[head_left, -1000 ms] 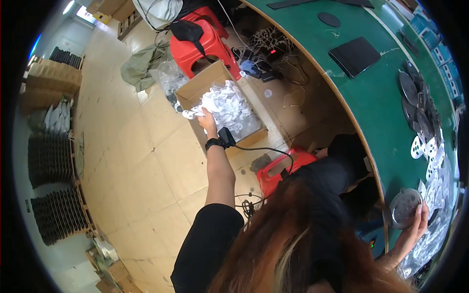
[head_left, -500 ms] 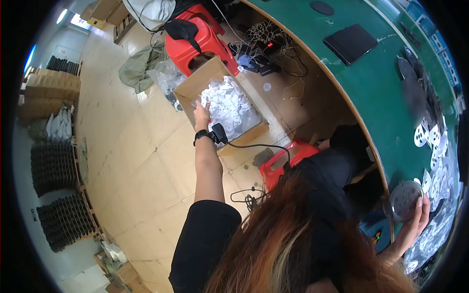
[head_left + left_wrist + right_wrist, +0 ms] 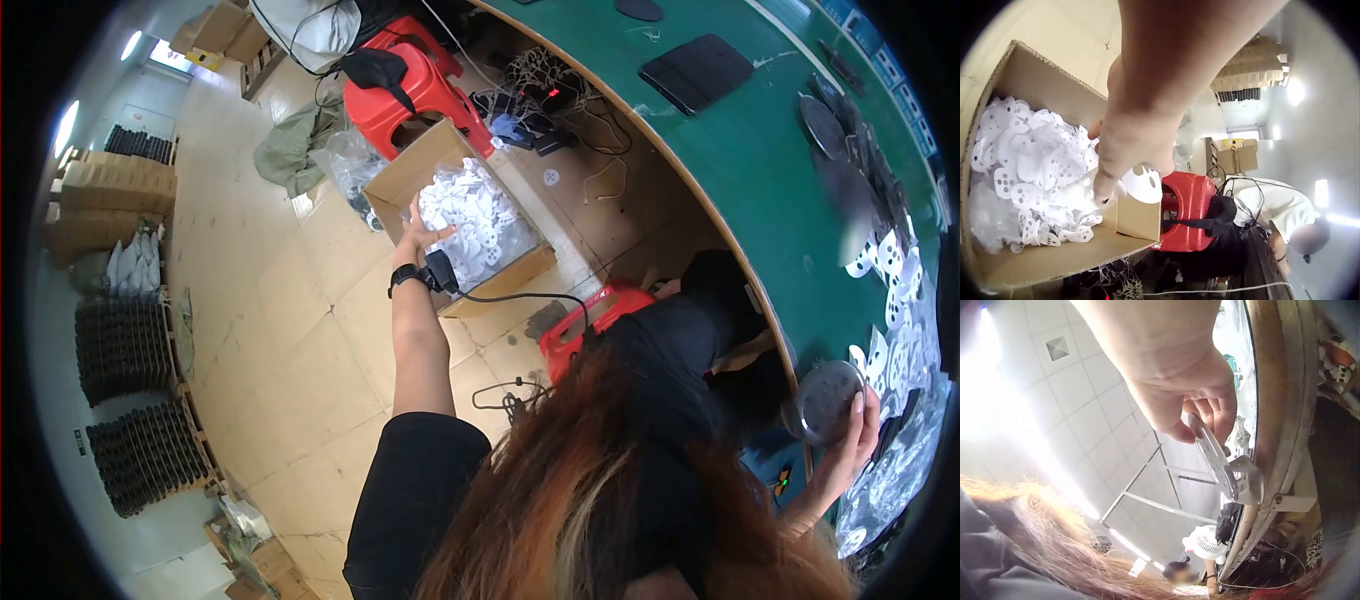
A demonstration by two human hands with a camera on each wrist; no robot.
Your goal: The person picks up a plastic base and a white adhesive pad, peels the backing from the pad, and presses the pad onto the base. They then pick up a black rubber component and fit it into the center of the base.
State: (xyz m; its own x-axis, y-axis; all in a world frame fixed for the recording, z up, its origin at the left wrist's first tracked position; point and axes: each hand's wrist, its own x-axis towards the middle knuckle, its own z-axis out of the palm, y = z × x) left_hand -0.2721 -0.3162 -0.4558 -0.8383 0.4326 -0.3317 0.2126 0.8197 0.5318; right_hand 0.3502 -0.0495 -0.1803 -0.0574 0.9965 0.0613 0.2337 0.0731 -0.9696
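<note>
My left hand (image 3: 418, 238) is over the near left edge of a cardboard box (image 3: 415, 165), its thumb and index finger spread apart. Inside the box lies a heap of thin white pieces with round holes (image 3: 470, 210). In the left wrist view one white holed piece (image 3: 1143, 185) shows close beside the fingers, partly behind the hand. Over at the green table's near edge, my right hand (image 3: 858, 440) pinches a round grey disc (image 3: 828, 402) by its rim. The right wrist view shows this disc (image 3: 1213, 456) edge-on, with a clear flap (image 3: 1249, 481) beside it.
Dark round discs (image 3: 822, 127) and loose white pieces (image 3: 890, 260) lie along the green table (image 3: 740, 170), near clear plastic (image 3: 890, 480). Red stools (image 3: 420, 95) stand beyond the box. Tangled cables (image 3: 545, 80) lie under the table. Another person (image 3: 1291, 212) is nearby.
My left hand has come away from the white pieces it held outside its fingers, and its fingers have spread. The right hand still holds the disc.
</note>
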